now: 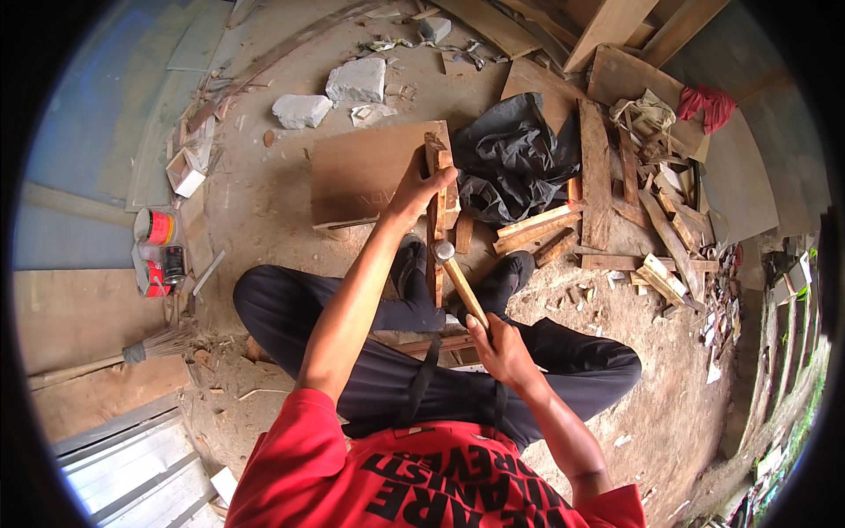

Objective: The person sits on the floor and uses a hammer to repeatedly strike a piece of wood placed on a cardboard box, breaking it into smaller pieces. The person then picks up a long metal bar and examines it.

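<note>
wood strip (436, 231) stands up tall between the feet, long way running up from the hammer | left hand (414, 195) wraps tight near its top | right hand (499, 348) squeezes hammer (458, 277) handle, head just beside the strip, below the left hand

At the left edge of the frame, on the dirt floor beside stacked boards, 3 small cans stand close together. The upper can (155, 226) is round, seen from above, with an orange-red label wrapped around it and a pale top. Just below it, a dark can (174, 262) has a black label with a light patch. A third can (150, 277) beside it is red and white. Higher up at the left, a small open cardboard box (183, 172) lies tilted, white inside.
</note>
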A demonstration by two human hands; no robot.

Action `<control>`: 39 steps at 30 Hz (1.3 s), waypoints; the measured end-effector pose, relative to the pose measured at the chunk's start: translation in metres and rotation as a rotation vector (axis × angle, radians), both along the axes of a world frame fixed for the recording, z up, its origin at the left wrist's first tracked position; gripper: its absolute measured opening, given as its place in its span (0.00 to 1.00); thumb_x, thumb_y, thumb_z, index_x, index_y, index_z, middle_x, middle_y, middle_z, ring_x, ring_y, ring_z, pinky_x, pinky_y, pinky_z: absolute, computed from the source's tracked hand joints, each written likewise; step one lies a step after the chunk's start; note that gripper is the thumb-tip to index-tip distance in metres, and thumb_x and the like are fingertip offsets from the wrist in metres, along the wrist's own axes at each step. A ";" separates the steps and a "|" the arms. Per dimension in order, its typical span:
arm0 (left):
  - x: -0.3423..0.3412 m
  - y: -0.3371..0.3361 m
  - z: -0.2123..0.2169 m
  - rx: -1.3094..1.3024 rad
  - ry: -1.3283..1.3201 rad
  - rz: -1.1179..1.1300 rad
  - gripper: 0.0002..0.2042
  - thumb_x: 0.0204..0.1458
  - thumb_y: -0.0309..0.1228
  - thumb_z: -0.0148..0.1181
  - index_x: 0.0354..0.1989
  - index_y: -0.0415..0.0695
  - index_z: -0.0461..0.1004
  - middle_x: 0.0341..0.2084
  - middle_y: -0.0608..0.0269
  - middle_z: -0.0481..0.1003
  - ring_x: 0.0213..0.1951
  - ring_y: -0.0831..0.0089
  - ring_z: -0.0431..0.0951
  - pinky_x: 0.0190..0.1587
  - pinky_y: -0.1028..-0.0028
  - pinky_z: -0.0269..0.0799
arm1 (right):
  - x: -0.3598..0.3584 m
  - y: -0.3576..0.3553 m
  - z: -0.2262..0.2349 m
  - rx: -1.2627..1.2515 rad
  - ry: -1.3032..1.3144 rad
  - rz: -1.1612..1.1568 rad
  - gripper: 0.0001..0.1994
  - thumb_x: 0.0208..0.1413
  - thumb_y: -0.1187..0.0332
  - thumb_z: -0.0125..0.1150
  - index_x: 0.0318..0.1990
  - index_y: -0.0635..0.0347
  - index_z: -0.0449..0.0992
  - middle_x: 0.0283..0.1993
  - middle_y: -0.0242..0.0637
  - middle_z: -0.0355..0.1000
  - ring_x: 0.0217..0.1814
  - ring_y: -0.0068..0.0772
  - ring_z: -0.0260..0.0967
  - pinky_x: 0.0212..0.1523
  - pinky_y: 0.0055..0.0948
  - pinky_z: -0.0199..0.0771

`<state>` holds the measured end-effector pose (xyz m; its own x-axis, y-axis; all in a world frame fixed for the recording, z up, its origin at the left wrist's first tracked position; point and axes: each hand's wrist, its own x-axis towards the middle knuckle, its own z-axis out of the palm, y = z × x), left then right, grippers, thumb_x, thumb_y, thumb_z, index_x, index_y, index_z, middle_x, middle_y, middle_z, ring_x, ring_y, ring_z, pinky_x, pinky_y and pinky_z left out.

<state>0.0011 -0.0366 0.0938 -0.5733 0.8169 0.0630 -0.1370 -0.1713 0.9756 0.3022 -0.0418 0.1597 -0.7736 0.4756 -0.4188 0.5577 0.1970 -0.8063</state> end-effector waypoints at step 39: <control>-0.039 -0.036 0.065 0.597 -0.762 -0.208 0.19 0.62 0.46 0.43 0.21 0.49 0.62 0.21 0.67 0.64 0.36 0.69 0.67 0.53 0.60 0.65 | 0.040 0.030 0.043 -1.092 0.041 -0.032 0.11 0.64 0.62 0.60 0.37 0.58 0.68 0.20 0.24 0.60 0.13 0.11 0.50 0.11 0.17 0.48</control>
